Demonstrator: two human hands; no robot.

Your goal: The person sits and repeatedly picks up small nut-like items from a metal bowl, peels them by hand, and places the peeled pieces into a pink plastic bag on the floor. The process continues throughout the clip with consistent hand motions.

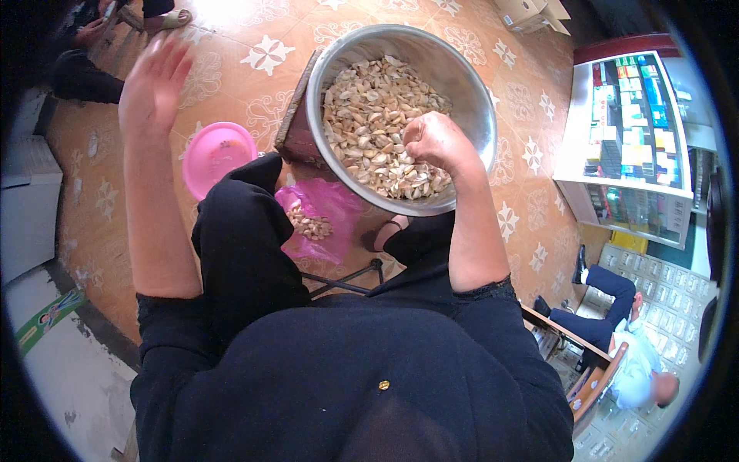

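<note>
A large stainless steel basin [459,75] holds a heap of unpeeled garlic cloves [369,118]. My right hand [437,141] is down inside it at the right, its fingers curled against the cloves. Whether a clove is between those fingers is hidden. My left hand [155,84] is raised at the upper left, slightly blurred, palm and fingers spread with nothing visible in them. Below the basin, a thin pink plastic bag [343,211] lies spread on the floor, with pale cloves [310,223] on it. A round pink plastic basin [213,164] lies left of my knee.
A reddish wooden stool or box [303,138] stands partly under the steel basin. A glass display case [629,127] with boxed goods is at the right. One person sits at the lower right [612,323], another at the upper left [86,72]. A cardboard box [528,16] stands far back.
</note>
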